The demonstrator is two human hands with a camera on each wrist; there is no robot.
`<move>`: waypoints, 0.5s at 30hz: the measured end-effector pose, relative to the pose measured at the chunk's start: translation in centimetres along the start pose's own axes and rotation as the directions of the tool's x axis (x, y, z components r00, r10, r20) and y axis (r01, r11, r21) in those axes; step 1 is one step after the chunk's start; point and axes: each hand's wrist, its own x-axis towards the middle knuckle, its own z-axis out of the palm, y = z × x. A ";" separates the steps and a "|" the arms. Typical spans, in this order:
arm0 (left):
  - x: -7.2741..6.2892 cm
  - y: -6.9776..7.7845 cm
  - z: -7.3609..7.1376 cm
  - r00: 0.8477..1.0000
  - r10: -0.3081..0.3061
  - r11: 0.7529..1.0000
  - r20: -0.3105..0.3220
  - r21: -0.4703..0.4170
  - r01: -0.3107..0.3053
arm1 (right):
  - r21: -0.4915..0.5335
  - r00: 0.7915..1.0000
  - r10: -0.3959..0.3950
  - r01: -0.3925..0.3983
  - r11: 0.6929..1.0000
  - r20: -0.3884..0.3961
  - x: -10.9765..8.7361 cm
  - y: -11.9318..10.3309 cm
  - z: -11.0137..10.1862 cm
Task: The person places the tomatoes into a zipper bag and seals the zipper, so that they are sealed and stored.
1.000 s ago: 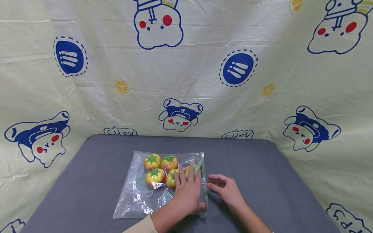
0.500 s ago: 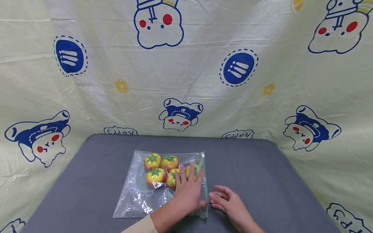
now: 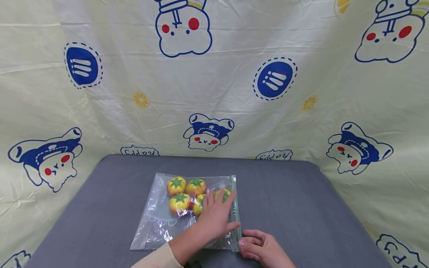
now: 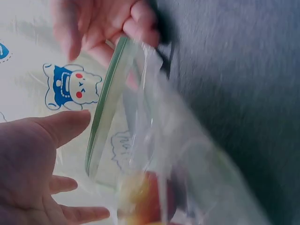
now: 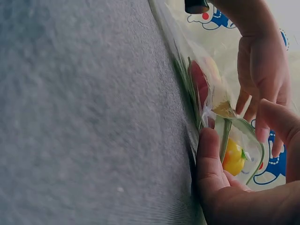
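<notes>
A clear zip bag [image 3: 157, 230] with a green zip strip [image 4: 101, 112] along its right side lies on the grey table. Several yellow-red tomatoes [image 3: 180, 204] with green star-shaped tops are inside it. My left hand [image 3: 214, 219] is spread over the right part of the bag, fingers across the tomatoes there and thumb by the strip. At the bag's near right corner is my right hand [image 3: 263, 247], fingers bent and fingertips right at the end of the strip. In the right wrist view its thumb and fingers stand apart, the bag's mouth [image 5: 248, 126] showing between them.
The grey table [image 3: 288, 193] reaches back to a pale curtain [image 3: 231, 82] printed with cartoon bears and orange slices. A dark band [image 5: 196, 5] shows at the left wrist.
My right hand has slid along the zip strip toward the near corner of the bag. The left hand remains over the bag, its thumb now more spread. The bag has barely moved.
</notes>
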 end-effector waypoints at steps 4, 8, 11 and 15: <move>0.7 -0.6 -0.8 0.999 0.032 1.000 -0.014 0.002 -0.031 | -0.015 1.000 0.018 -0.019 1.000 -0.007 -0.1 0.4 0.1; 2.0 -1.6 -1.5 0.998 0.066 0.998 -0.016 0.001 -0.066 | -0.038 1.000 -0.017 0.017 0.999 0.013 -0.3 0.6 0.3; 3.0 -2.3 -2.4 0.996 0.093 0.995 -0.002 -0.041 -0.093 | -0.048 0.999 -0.037 0.038 0.998 0.026 -0.4 0.8 0.4; 4.6 -3.1 -3.6 0.993 0.116 0.990 0.037 -0.084 -0.113 | -0.090 1.000 -0.019 0.021 0.996 0.025 -0.5 0.7 0.7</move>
